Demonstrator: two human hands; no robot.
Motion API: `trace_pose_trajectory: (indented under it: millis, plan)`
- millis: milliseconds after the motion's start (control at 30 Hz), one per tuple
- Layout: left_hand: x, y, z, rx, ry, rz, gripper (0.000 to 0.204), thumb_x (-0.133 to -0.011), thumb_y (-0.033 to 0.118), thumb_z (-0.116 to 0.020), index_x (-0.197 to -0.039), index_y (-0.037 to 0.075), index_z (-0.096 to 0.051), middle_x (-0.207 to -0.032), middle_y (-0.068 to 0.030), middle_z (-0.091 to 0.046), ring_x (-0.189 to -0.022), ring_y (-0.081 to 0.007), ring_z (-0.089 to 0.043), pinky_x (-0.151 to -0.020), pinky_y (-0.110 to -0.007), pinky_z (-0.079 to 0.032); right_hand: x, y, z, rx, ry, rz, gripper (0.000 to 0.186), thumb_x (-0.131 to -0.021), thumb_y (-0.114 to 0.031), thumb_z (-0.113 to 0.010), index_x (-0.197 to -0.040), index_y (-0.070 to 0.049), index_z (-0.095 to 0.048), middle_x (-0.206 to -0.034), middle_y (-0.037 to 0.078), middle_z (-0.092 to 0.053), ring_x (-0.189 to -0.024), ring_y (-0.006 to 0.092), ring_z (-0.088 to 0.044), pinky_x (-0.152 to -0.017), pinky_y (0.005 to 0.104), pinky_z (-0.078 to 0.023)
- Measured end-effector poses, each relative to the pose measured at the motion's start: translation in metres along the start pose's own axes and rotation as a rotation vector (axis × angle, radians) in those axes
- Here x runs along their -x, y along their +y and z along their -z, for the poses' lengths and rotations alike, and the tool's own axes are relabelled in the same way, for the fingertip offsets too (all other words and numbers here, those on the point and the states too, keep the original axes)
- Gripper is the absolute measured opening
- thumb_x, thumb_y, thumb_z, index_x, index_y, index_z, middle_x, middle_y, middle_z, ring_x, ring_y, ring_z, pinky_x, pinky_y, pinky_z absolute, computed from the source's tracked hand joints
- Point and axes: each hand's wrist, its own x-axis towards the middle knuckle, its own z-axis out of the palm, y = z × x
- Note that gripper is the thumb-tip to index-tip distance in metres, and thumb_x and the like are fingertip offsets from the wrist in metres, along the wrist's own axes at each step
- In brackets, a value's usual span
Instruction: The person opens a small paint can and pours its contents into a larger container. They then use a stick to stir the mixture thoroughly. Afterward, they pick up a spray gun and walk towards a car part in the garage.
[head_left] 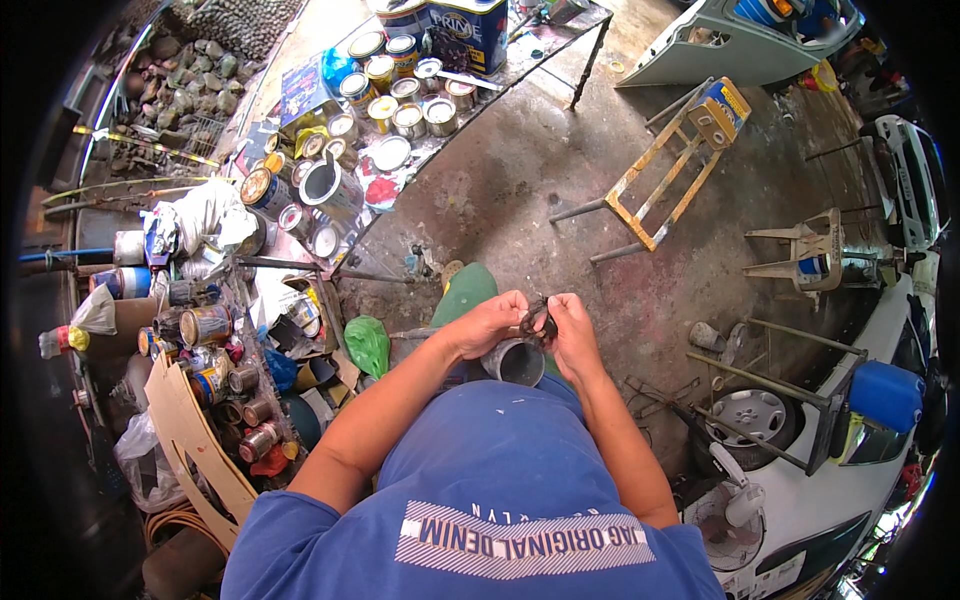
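Observation:
My left hand (490, 325) and my right hand (571, 328) are close together in front of my blue shirt. Both have their fingers pinched on a small dark, irregular thing (541, 321) between them. Its kind cannot be made out at this size. Just below it, near my waist, is a round grey container (520, 363) with its mouth facing up. A green-clad leg (470, 292) shows beyond my left hand.
A paint-stained table (400, 180) at the far left carries several paint cans (408, 121). More cans (207, 325) crowd a shelf at left, near a green plastic bag (366, 345). A yellow-stained metal stand (640, 215), a wheel (748, 415) and a white car (860, 500) stand to the right.

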Motion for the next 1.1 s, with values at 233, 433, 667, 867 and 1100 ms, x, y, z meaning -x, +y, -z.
trace_pose_trajectory:
  millis: [233, 433, 667, 867, 1100]
  plan:
    - [-0.001, 0.008, -0.014, -0.006, -0.002, -0.002, 0.029, -0.096, 0.032, -0.071, -0.101, 0.012, -0.051, -0.091, 0.0001, -0.055, -0.084, -0.0116, -0.049, -0.081, -0.028, -0.040, -0.003, -0.007, 0.003, 0.070, -0.052, -0.028, 0.018, -0.107, -0.025, -0.050, -0.105, -0.007, -0.050, -0.078, 0.004, -0.061, -0.066, 0.0100, -0.057, -0.055, 0.0246, -0.044]
    - [-0.004, 0.006, -0.005, -0.008, -0.036, 0.027, 0.027, -0.097, 0.030, -0.070, -0.101, 0.011, -0.051, -0.085, 0.0027, -0.049, -0.078, -0.0111, -0.045, -0.079, -0.028, -0.039, 0.005, -0.012, -0.005, -0.287, -0.059, -0.100, 0.015, -0.107, -0.024, -0.052, -0.105, -0.009, -0.051, -0.077, 0.001, -0.057, -0.068, 0.0082, -0.052, -0.059, 0.0222, -0.040]
    - [-0.006, 0.006, -0.006, 0.031, 0.014, -0.003, 0.026, -0.098, 0.030, -0.069, -0.098, 0.012, -0.051, -0.082, 0.0026, -0.048, -0.077, -0.0104, -0.046, -0.077, -0.027, -0.039, 0.007, -0.033, 0.003, -0.026, -0.145, -0.270, 0.019, -0.103, -0.028, -0.059, -0.097, -0.010, -0.058, -0.078, -0.003, -0.056, -0.067, 0.0057, -0.049, -0.059, 0.0221, -0.038]
    - [-0.005, 0.006, -0.006, 0.039, 0.086, 0.003, 0.025, -0.098, 0.031, -0.069, -0.098, 0.013, -0.052, -0.081, 0.0038, -0.049, -0.075, -0.0086, -0.047, -0.073, -0.025, -0.040, 0.004, -0.044, 0.006, 0.305, -0.318, -0.346, 0.017, -0.099, -0.025, -0.067, -0.090, -0.013, -0.060, -0.082, -0.005, -0.058, -0.071, 0.0044, -0.050, -0.062, 0.0210, -0.038]
    - [-0.005, 0.007, -0.003, -0.016, 0.073, 0.030, 0.020, -0.101, 0.029, -0.064, -0.102, 0.012, -0.053, -0.087, 0.0032, -0.053, -0.078, -0.0086, -0.052, -0.073, -0.026, -0.044, 0.009, -0.024, 0.006, -0.188, -0.216, -0.187, 0.011, -0.101, -0.023, -0.064, -0.098, -0.012, -0.061, -0.091, -0.001, -0.065, -0.091, 0.0078, -0.058, -0.080, 0.0264, -0.043]
